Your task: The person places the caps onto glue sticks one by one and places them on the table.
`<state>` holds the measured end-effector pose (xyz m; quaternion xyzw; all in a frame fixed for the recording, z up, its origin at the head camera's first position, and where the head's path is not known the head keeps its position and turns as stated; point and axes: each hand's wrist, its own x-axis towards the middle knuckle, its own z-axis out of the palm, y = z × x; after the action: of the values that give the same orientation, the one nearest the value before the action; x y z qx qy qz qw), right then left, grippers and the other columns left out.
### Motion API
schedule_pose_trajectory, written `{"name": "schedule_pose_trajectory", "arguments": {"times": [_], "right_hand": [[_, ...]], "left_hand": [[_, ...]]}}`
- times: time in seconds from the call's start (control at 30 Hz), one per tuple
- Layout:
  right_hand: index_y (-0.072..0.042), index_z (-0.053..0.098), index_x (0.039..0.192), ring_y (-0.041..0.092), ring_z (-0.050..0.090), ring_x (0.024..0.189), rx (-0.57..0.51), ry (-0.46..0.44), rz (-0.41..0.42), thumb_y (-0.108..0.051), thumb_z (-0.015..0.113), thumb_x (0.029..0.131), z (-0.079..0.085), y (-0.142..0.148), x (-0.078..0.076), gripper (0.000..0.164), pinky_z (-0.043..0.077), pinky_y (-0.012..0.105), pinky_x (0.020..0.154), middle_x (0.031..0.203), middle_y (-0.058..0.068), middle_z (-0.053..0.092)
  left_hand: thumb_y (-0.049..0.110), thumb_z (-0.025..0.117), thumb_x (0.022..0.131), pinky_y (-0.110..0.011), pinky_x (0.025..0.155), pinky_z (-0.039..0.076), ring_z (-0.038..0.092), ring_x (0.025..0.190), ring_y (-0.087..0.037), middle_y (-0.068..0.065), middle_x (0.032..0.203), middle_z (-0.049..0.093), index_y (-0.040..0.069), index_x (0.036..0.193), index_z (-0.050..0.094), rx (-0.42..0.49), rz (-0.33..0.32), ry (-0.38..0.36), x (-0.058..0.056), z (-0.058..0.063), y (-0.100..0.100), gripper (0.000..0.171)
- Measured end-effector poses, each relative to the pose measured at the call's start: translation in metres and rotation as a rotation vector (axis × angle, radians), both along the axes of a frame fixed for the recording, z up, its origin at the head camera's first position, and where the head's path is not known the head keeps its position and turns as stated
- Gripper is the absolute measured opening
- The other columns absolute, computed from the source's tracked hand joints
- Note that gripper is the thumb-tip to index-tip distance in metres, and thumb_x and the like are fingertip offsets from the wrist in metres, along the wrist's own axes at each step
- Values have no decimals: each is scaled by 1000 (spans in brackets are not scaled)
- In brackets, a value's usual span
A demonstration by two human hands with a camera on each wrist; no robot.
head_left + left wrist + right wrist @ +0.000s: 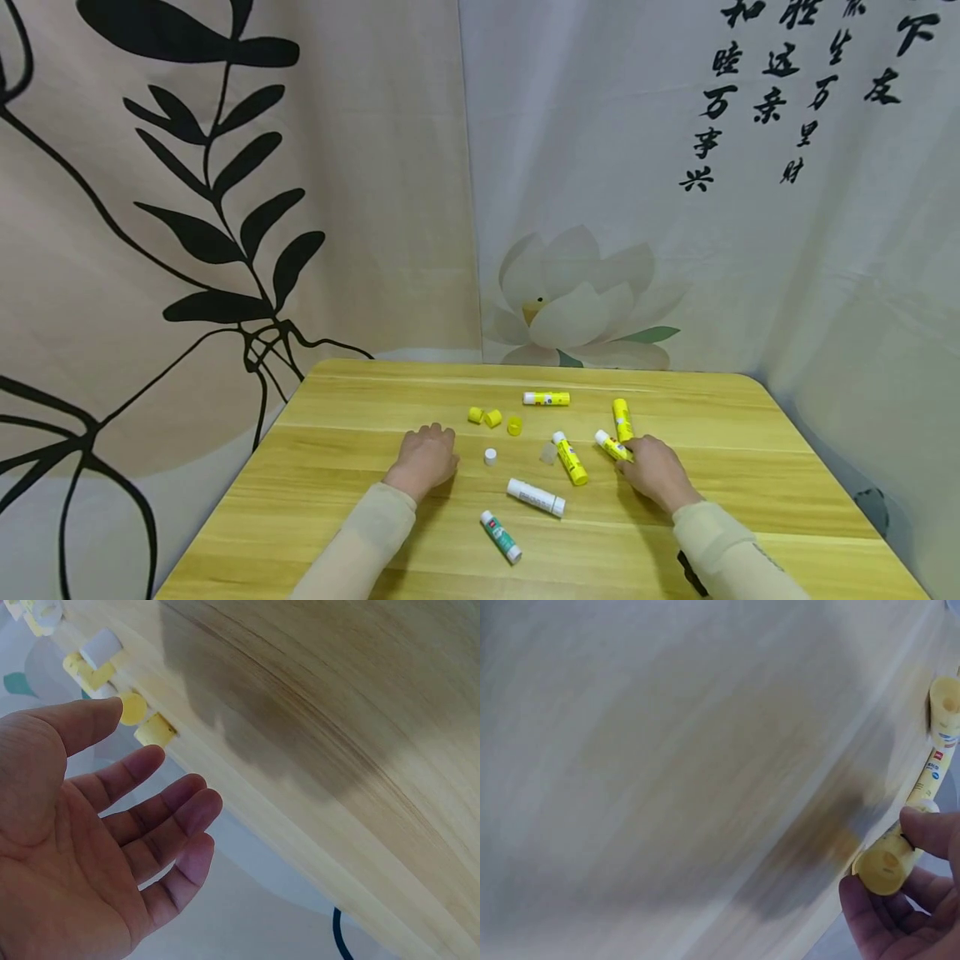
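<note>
My right hand [660,473] pinches a yellow glue stick [613,446] between thumb and fingers; its white end points away to the left. In the right wrist view, the round hollow yellow end of this glue stick [885,871] faces the camera. Another yellow glue stick [622,419] lies just beyond it. My left hand [426,458] is over the table's left part, fingers relaxed and holding nothing. Nearest to it are a small white cap [490,456] and yellow caps [492,418]. In the left wrist view, its palm [67,862] shows with the fingers loosely bent.
More yellow glue sticks lie at the back [557,399] and mid-table [572,460], the latter beside a small translucent piece [548,453]. Closer in are a white glue stick [534,497] and a green-labelled glue stick [500,537]. The wooden table [360,400] ends before a printed curtain [405,250].
</note>
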<state>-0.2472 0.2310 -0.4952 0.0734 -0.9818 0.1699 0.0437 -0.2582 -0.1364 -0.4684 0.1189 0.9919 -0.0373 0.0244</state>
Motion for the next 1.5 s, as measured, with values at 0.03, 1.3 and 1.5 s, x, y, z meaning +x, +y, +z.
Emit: {"name": "schedule_pose_trajectory", "arguments": {"times": [0.03, 1.3, 1.5], "right_hand": [[6, 70, 104, 20, 54, 71, -3, -1, -1, -15, 75, 85, 0, -1, 0, 29, 50, 44, 66, 80, 7, 58], [11, 66, 113, 33, 63, 86, -86, 78, -85, -9, 73, 87, 10, -29, 29, 33, 53, 50, 74, 95, 22, 65], [10, 66, 115, 33, 63, 87, -96, 92, -102, -9, 75, 87, 11, -32, 32, 35, 53, 50, 73, 96, 21, 65]], "left_hand": [[36, 66, 94, -46, 82, 52, 59, 92, -26, -10, 98, 60, 7, 110, 64, 2, -2, 2, 0, 1, 0, 33], [32, 66, 95, -45, 80, 53, 61, 91, -26, -9, 98, 62, 7, 111, 63, 33, -76, 50, -20, 4, -4, 30], [30, 66, 96, -44, 78, 53, 61, 90, -26, -9, 97, 62, 7, 111, 63, 54, -93, 56, -27, 1, -3, 28]]}}
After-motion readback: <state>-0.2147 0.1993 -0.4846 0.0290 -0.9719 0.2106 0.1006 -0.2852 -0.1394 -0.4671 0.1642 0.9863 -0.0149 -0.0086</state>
